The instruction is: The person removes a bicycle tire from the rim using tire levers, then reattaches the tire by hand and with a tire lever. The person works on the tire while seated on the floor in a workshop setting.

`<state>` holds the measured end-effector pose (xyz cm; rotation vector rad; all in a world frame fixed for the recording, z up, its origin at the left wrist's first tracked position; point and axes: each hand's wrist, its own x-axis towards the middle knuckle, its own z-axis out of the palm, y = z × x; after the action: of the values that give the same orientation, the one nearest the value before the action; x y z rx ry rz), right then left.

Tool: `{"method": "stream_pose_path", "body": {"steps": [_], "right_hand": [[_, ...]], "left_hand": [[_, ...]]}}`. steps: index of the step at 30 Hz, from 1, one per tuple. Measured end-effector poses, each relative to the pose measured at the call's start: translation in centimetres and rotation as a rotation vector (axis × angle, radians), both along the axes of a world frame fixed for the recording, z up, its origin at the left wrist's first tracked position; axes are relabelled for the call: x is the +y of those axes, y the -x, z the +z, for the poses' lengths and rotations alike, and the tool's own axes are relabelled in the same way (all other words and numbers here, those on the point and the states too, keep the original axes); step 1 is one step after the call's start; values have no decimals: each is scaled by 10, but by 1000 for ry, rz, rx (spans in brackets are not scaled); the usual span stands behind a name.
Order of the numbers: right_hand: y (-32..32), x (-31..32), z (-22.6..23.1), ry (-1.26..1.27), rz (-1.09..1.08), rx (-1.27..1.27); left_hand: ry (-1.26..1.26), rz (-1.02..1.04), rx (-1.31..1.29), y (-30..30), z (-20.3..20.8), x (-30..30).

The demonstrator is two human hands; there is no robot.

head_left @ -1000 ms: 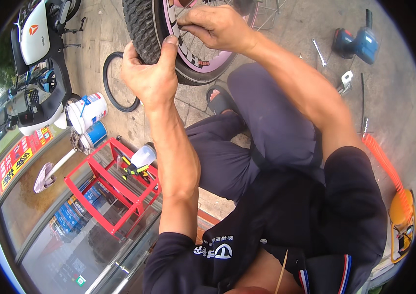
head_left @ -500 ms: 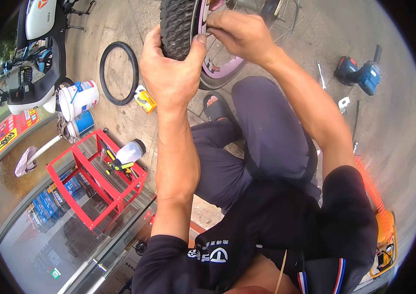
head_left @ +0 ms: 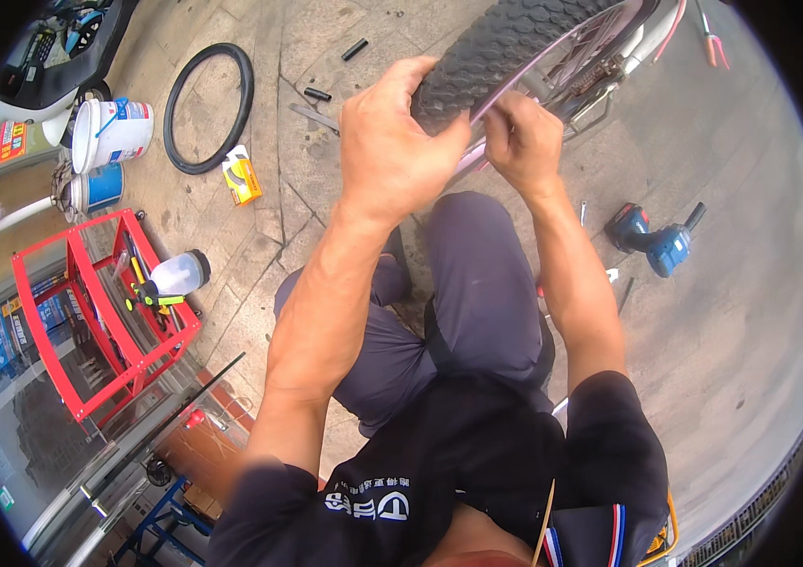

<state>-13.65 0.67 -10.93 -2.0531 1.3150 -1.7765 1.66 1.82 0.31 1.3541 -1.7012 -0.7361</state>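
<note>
A bicycle tyre (head_left: 505,47) with knobbly black tread stands at the top of the head view, fitted around a pink rim (head_left: 473,161). My left hand (head_left: 399,142) is wrapped around the tread's near end, its thumb along the rim side. On the spoke side of the rim, my right hand (head_left: 526,144) has its fingers curled together in a pinch close to the rim. What those fingertips hold, if anything, is hidden. Part of the bicycle's silver frame (head_left: 642,52) shows beyond the wheel.
A black rubber ring (head_left: 171,113) and a yellow-white box (head_left: 241,180) lie on the paving at left. Near them stand a white bucket (head_left: 86,137) and a red cart (head_left: 70,383) carrying a spray bottle (head_left: 176,274). On the right lies a blue cordless power tool (head_left: 668,248).
The view has shifted, and the wheel now leans toward the upper right with more of the bicycle showing. My left hand keeps its grip; my right fingers have curled in tighter beside the rim.
</note>
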Motion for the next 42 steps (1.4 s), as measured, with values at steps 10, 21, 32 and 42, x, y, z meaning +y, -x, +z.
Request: {"method": "stream_pose_path", "body": {"steps": [10,21,32,42], "right_hand": [[-6,6,8,-149,33,-77],[-7,-5,2,3,46,-23],[-19,-3,-6,-10,-24,-110],[-19,8,5,-231,41,-384]], "left_hand": [[-51,-6,-101,-3,11,-1],[66,37,36,0,-4,0],[-183,-17,226,-10,5,-5],[-13,83,-7,4,12,9]]}}
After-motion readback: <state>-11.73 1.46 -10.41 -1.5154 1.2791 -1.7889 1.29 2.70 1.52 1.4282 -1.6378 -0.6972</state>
